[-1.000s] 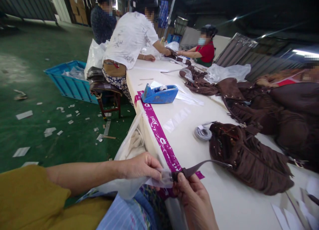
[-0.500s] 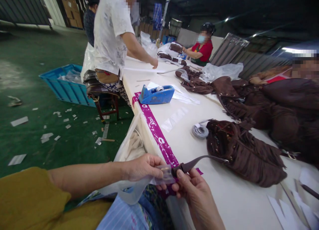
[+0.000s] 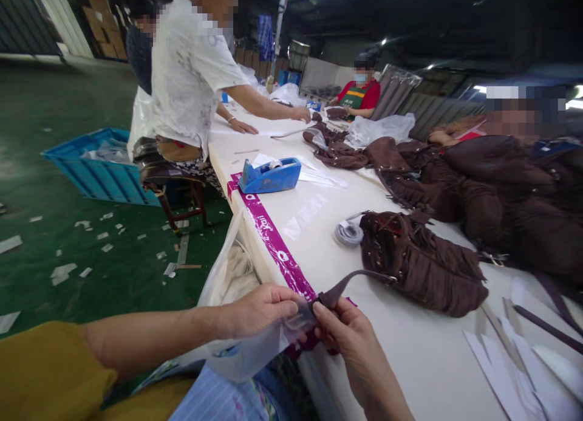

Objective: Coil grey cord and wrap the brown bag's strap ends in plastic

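At the table's near edge, my left hand (image 3: pixel 268 310) is closed on a clear plastic sheet (image 3: pixel 255 351), which covers a metal buckle (image 3: pixel 297 321). My right hand (image 3: pixel 348 336) pinches the dark brown strap (image 3: pixel 344 285) close beside the buckle. The strap arches up from my fingers to a brown fringed handbag (image 3: pixel 423 263) lying on its side on the table. Touching the bag's left end is a rolled grey strap (image 3: pixel 349 232). Part of the buckle is hidden by the plastic and my fingers.
A blue tape dispenser (image 3: pixel 269 175) stands on the white table (image 3: pixel 328 190) by purple printed tape (image 3: pixel 273 242). Brown bags (image 3: pixel 473 184) pile up on the right. Paper strips (image 3: pixel 496 372) lie at lower right. A co-worker in white (image 3: pixel 191 75) leans over the table near a blue crate (image 3: pixel 109 172).
The view has shifted, so the table things sit further left. The plastic now spreads flatter over the buckle. The co-worker in white has reached further across the table.
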A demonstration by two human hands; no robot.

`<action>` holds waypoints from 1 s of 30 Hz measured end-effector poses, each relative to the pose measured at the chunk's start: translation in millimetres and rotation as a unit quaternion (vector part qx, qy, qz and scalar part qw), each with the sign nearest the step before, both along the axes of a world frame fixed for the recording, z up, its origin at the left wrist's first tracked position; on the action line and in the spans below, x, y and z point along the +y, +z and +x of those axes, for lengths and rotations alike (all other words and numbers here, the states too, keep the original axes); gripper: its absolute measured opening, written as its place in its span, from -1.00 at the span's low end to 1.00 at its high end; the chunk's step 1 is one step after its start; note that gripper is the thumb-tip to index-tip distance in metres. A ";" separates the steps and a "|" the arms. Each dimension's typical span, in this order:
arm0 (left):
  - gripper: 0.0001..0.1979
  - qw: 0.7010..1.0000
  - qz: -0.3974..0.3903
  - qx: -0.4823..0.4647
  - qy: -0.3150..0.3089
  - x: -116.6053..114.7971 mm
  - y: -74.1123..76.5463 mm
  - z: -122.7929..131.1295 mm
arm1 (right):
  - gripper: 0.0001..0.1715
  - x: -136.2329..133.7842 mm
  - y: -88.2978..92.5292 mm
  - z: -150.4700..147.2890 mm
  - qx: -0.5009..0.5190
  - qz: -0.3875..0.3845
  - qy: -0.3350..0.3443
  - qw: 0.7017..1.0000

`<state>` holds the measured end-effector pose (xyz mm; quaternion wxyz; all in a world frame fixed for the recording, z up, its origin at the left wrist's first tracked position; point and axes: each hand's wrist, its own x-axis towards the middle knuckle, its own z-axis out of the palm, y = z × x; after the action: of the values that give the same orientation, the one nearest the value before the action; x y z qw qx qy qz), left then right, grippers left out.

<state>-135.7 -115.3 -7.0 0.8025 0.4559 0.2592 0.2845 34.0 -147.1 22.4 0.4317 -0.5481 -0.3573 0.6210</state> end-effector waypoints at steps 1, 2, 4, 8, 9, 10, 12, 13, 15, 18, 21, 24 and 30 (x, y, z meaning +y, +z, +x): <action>-0.65 1.000 0.011 0.005 0.005 -0.1 -0.5 0.7 | -0.53 1.0 1.7 -0.3 -0.003 0.004 0.001 1.000; -0.66 1.000 0.018 0.011 0.012 -0.1 -1.0 1.6 | -0.53 1.7 3.0 -0.4 -0.007 0.011 0.000 1.000; -0.66 0.999 0.021 0.021 0.018 0.4 -1.8 4.1 | -0.52 1.1 3.5 0.8 -0.012 0.016 -0.003 1.000; -0.62 0.999 -0.010 0.015 0.035 2.0 -2.6 9.8 | -0.45 -9.8 -4.9 9.7 -0.017 -0.004 -0.034 0.999; -0.60 0.999 -0.020 0.011 0.043 2.3 -3.0 11.0 | -0.44 -13.7 -8.2 12.3 -0.021 -0.005 -0.041 0.999; -0.59 0.998 -0.030 0.007 0.050 2.4 -3.6 12.0 | -0.43 -17.6 -11.4 14.3 -0.026 -0.004 -0.044 0.999; -0.56 0.998 -0.041 0.006 0.055 2.2 -5.0 13.6 | -0.46 -23.8 -15.9 16.0 -0.037 0.003 -0.040 0.999; -0.55 0.998 -0.043 0.008 0.052 2.0 -5.5 14.2 | -0.47 -25.6 -16.9 15.4 -0.038 0.007 -0.036 0.999; -0.55 0.998 -0.041 0.014 0.041 1.9 -5.8 15.2 | -0.50 -26.5 -16.8 12.3 -0.039 0.020 -0.034 0.998; -0.59 0.999 -0.035 0.023 0.025 2.6 -3.9 16.0 | -0.52 -23.6 -16.0 6.8 -0.065 0.044 -0.035 0.996; -0.62 0.999 -0.021 0.037 0.024 4.4 -0.7 15.5 | -0.53 -20.6 -20.4 4.7 -0.099 0.053 -0.038 0.993; -0.67 0.997 -0.004 0.067 0.028 7.8 2.1 13.6 | -0.56 -18.9 -28.2 5.5 -0.124 0.057 -0.045 0.990; -0.76 0.986 0.055 0.155 0.006 26.0 8.4 14.4 | -0.56 -14.2 -32.9 7.0 -0.147 0.039 -0.076 0.986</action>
<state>-121.3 -89.3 1.4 0.7249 0.5364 0.3668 0.2287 41.0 -161.3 -10.5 0.4413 -0.6414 -0.3981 0.4852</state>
